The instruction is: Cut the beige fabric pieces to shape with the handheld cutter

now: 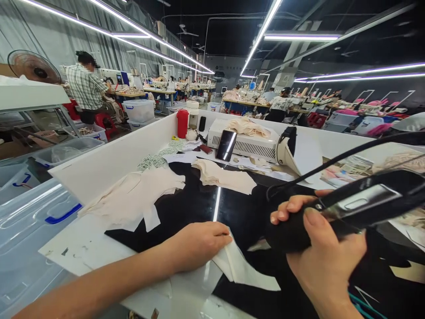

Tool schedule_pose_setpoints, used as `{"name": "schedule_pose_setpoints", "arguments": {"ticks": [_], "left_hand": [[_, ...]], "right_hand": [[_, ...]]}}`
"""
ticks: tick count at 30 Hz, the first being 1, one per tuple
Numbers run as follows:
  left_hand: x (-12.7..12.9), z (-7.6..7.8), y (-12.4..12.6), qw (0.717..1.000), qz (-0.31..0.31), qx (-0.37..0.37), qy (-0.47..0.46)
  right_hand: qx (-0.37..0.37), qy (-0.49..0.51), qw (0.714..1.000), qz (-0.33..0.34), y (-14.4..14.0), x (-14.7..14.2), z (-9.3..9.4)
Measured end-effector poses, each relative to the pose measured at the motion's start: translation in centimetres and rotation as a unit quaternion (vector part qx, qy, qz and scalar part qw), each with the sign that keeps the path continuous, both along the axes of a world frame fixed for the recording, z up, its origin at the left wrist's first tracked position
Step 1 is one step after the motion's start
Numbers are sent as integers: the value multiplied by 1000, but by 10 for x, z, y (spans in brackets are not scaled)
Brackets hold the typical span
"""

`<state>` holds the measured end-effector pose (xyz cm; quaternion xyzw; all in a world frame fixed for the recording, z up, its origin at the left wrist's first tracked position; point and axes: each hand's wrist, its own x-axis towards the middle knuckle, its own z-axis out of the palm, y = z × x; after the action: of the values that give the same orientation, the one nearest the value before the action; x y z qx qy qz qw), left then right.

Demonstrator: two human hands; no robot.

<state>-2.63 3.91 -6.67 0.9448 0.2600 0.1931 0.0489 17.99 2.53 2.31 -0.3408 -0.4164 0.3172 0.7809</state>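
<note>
My left hand [199,243] is closed on the upper end of a few cream fabric pieces [244,266], which lie on a glossy black surface [186,206]. Raised at the right, my right hand [327,254] wraps round a black corded hand tool [372,199] with a silver plate on its side. The tool's exact kind does not show. Its rounded dark end is beside the fabric, apart from it. Farther back rests a neat stack of cream fabric pieces [224,177], and to the left is a looser fabric pile [129,195].
A white machine housing [245,133] at the back has a phone [226,145] leaning on it. Nearby are a red bottle [182,124] and tangled pale green cord [152,155]. Clear plastic bins [29,239] stand left of the white partition [116,153]. A person [86,86] sits farther off.
</note>
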Motion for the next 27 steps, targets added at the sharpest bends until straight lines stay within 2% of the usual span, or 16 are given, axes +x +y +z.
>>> {"name": "schedule_pose_setpoints", "arguments": {"ticks": [8, 17, 27], "left_hand": [[1, 3, -3, 999, -6, -8, -31], [2, 9, -3, 1000, -8, -25, -7], [1, 6, -3, 999, -12, -33, -8]], "right_hand": [[14, -1, 1000, 25, 29, -22, -13], [22, -1, 999, 32, 28, -22, -18], [22, -6, 999, 33, 27, -24, -21]]}}
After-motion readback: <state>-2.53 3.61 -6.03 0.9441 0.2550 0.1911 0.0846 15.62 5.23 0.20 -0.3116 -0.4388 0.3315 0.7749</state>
